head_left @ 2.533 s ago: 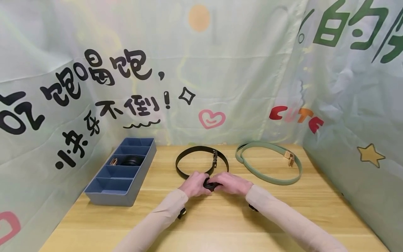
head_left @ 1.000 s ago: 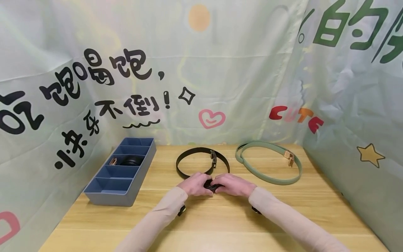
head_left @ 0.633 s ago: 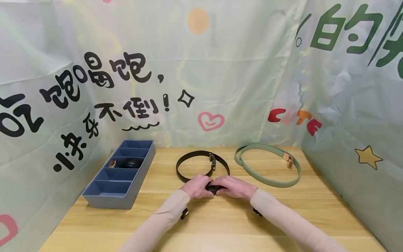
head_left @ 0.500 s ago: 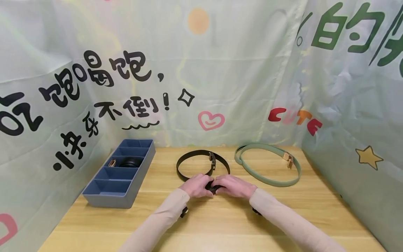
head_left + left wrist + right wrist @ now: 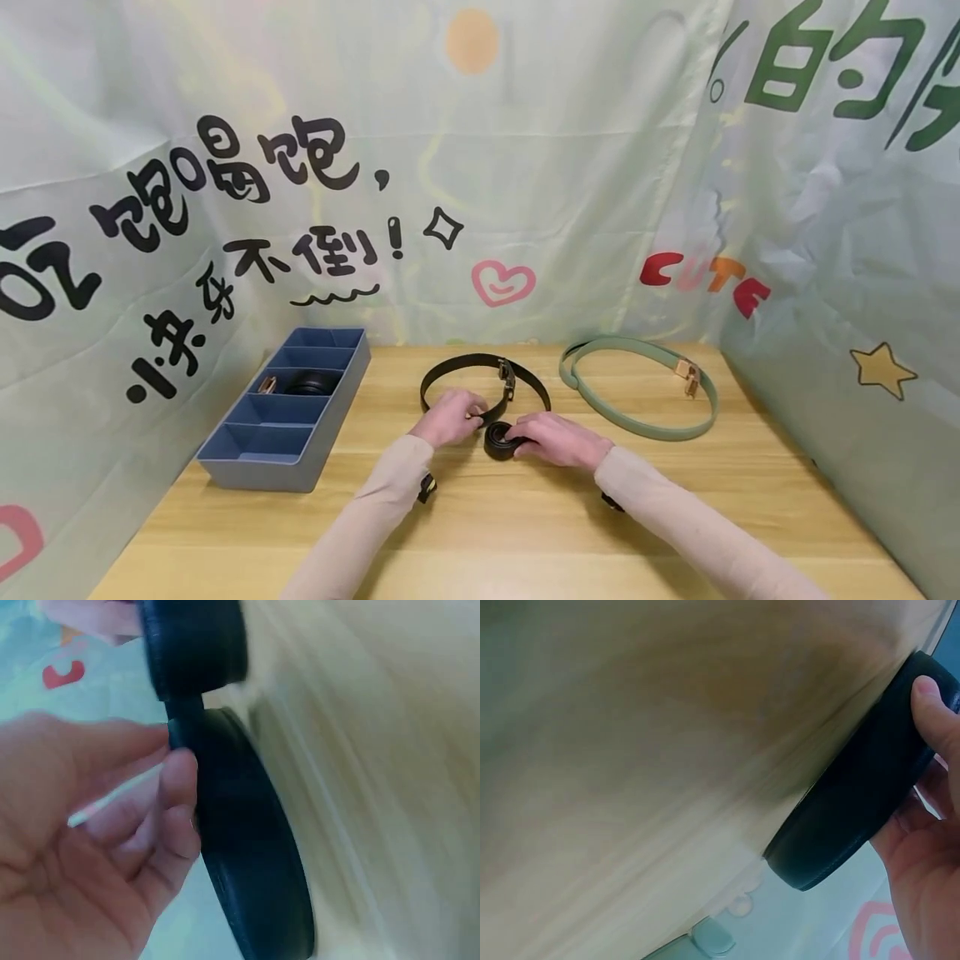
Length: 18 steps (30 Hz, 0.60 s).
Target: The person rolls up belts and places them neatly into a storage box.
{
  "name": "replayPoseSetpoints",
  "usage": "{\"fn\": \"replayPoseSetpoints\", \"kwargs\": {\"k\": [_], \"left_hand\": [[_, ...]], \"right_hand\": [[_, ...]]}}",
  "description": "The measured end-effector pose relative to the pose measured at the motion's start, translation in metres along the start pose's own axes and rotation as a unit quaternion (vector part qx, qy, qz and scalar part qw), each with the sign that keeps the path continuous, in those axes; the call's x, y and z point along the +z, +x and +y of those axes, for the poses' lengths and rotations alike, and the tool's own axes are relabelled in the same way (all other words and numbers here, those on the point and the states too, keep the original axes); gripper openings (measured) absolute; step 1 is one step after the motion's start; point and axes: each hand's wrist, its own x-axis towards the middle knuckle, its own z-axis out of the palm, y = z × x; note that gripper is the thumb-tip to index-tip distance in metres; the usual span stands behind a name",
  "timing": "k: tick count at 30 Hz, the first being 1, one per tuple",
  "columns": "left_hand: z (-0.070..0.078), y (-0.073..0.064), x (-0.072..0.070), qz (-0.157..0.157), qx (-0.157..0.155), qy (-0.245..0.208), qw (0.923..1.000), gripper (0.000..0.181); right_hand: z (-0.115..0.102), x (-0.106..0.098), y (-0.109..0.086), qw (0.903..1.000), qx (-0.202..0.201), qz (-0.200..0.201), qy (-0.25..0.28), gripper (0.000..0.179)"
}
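A black belt (image 5: 480, 358) stands on its edge on the table, looped, with a dark metal buckle (image 5: 507, 379) on the loop's far right. Its near end is wound into a tight coil (image 5: 498, 442). My right hand (image 5: 562, 440) grips the coil from the right; in the right wrist view its thumb (image 5: 928, 690) lies on the black leather. My left hand (image 5: 450, 417) is at the near left of the loop, pinching the strap just behind the coil. The left wrist view shows those fingers (image 5: 180, 780) at the strap's edge, with the coil (image 5: 195, 645) above.
At the left stands a blue-grey divided tray (image 5: 315, 467) with a rolled black belt (image 5: 313, 382) in one compartment, its gold-coloured buckle (image 5: 267, 384) beside it. A looped green belt (image 5: 645, 429) with a gold-coloured buckle (image 5: 688, 375) lies back right. Printed cloth (image 5: 577, 208) walls the table.
My left hand has let go of the coil and moved left and away from me onto the strap. The right hand stays on the coil, now more visible. The loop's buckle has shifted slightly left.
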Motion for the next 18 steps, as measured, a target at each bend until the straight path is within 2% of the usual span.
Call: {"fn": "replayPoseSetpoints", "kwargs": {"k": [4, 6, 11, 13, 14, 16, 18], "left_hand": [[-0.013, -0.005, -0.008, 0.03, -0.015, 0.059, 0.9977, 0.008], [-0.021, -0.005, -0.014, 0.052, -0.04, 0.08, 0.9947, 0.013], [-0.041, -0.003, -0.024, 0.08, -0.133, 0.144, 0.9773, 0.013], [-0.043, -0.003, -0.023, 0.088, -0.149, 0.177, 0.9689, 0.009], [-0.042, -0.003, -0.022, 0.089, -0.154, 0.18, 0.9675, 0.007], [-0.036, -0.003, -0.017, 0.1, -0.136, 0.18, 0.969, 0.014], [-0.025, -0.003, -0.012, 0.098, -0.101, 0.14, 0.9801, 0.026]], "right_hand": [[0.003, -0.003, -0.005, 0.9999, 0.012, 0.002, -0.006, 0.02], [0.006, -0.004, -0.01, 0.9998, 0.02, 0.006, -0.006, 0.02], [0.008, -0.007, -0.017, 0.9993, 0.034, 0.013, -0.007, 0.021], [0.008, -0.007, -0.017, 0.9993, 0.036, 0.01, -0.009, 0.022], [0.007, -0.007, -0.017, 0.9993, 0.035, 0.009, -0.008, 0.021], [0.006, -0.006, -0.018, 0.9993, 0.035, 0.007, -0.008, 0.022], [0.005, -0.007, -0.017, 0.9994, 0.032, 0.012, -0.008, 0.022]]}}
